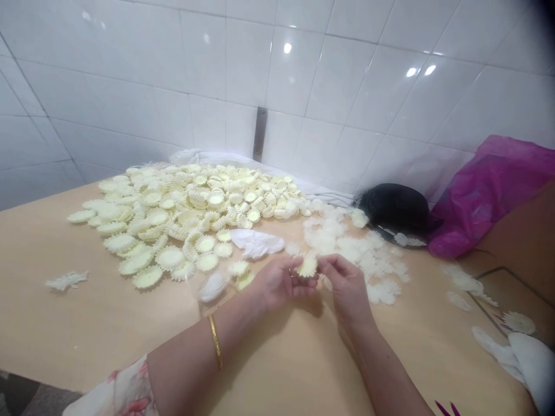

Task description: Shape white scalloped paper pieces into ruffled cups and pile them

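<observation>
My left hand (277, 283) and my right hand (347, 283) meet over the wooden table (108, 323), both pinching one small pale yellow fabric flower piece (307, 266) between the fingertips. A gold bangle sits on my left wrist. Behind the hands to the left lies a big heap of pale yellow flower pieces (191, 208). Behind and to the right of my right hand lies a looser pile of white petal pieces (347, 242).
A crumpled clear bag (256, 242) lies by the heap. A black bag (392, 211) and a magenta plastic bag (489, 190) sit at the back right against the white tiled wall (243, 75). Stray white pieces (67, 281) lie at the left and right edges.
</observation>
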`<state>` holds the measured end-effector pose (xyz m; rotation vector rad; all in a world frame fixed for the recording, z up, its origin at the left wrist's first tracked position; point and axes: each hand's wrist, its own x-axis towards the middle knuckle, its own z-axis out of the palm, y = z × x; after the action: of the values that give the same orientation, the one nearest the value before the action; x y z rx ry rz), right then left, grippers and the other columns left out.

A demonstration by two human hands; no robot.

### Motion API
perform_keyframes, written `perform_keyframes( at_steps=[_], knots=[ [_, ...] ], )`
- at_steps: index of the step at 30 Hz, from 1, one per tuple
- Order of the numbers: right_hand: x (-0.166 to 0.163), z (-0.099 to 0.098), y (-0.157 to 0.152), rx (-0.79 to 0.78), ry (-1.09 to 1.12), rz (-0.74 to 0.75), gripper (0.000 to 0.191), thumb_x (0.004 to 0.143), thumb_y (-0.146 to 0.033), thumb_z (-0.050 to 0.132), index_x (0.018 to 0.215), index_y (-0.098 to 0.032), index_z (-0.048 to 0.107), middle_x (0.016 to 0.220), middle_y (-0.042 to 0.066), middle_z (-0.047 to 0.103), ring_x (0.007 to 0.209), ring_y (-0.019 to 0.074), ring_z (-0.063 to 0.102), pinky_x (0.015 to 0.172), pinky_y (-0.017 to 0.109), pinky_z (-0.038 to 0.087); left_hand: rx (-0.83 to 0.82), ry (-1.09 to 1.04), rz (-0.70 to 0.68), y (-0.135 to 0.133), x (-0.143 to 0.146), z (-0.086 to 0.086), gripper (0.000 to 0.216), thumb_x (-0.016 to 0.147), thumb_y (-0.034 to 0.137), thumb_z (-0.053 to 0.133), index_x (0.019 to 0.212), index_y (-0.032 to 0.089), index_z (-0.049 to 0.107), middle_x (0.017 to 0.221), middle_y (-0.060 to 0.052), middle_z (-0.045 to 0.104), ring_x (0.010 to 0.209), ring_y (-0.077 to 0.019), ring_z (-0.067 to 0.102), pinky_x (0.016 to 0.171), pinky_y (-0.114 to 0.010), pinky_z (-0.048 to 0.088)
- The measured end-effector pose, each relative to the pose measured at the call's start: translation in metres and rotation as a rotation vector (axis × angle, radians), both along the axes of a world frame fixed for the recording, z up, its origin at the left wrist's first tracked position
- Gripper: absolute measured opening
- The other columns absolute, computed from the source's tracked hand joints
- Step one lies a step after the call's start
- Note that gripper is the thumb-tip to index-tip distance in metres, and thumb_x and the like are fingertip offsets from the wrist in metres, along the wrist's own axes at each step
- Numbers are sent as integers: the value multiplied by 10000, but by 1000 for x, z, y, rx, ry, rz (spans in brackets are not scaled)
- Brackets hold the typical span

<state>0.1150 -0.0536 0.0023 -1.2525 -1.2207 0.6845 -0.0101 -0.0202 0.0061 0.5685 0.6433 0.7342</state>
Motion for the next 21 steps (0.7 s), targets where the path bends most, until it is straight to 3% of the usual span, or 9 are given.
perform_keyframes(
  at_steps=[3, 7, 9, 13, 18, 21],
  knots=[
    [1, -4, 0, 104, -153, -92, 190, 772, -326, 553, 645, -184, 560, 623, -11, 544, 632, 140, 500, 638, 277, 412, -117, 57, 20, 0, 2, 4, 125, 791, 130, 430, 809, 63, 534, 633, -108, 592, 528, -138, 570, 531, -253, 475],
    [-1, -4, -2, 261, -376, 38, 106, 807, -251, 504, 732, -205, 563, 805, 21, 580, 802, 173, 536, 752, 311, 416, -92, 138, 58, -2, 3, 3, 131, 767, 74, 428, 686, 84, 531, 512, -46, 525, 433, -90, 497, 447, -194, 417],
    [0, -4, -2, 247, -440, 114, 49, 788, -235, 529, 809, -212, 567, 875, 28, 578, 864, 183, 535, 787, 319, 410, -61, 176, 74, -2, 3, 2, 182, 786, 112, 432, 623, 103, 513, 465, -22, 486, 392, -74, 449, 409, -180, 376],
    [7, -2, 0, 182, -502, 175, 229, 735, -227, 596, 962, -218, 562, 906, 28, 560, 892, 191, 530, 821, 333, 403, -27, 214, 85, 0, 1, 1, 133, 792, 166, 464, 689, 108, 526, 486, -16, 503, 389, -72, 439, 414, -186, 370],
    [8, 0, -2, 241, -548, 163, 108, 747, -150, 540, 839, -205, 550, 842, 29, 528, 831, 184, 522, 764, 329, 419, -1, 268, 69, 2, -1, 0, 104, 799, 193, 466, 770, 103, 509, 512, -31, 531, 402, -84, 464, 434, -196, 393],
    [5, 0, -4, 338, -623, 166, 131, 750, -85, 480, 725, -202, 532, 944, 57, 532, 898, 198, 502, 792, 351, 407, -4, 286, 85, 1, 0, 0, 105, 790, 193, 471, 746, 106, 508, 508, -37, 535, 406, -93, 467, 415, -199, 381]
  ],
)
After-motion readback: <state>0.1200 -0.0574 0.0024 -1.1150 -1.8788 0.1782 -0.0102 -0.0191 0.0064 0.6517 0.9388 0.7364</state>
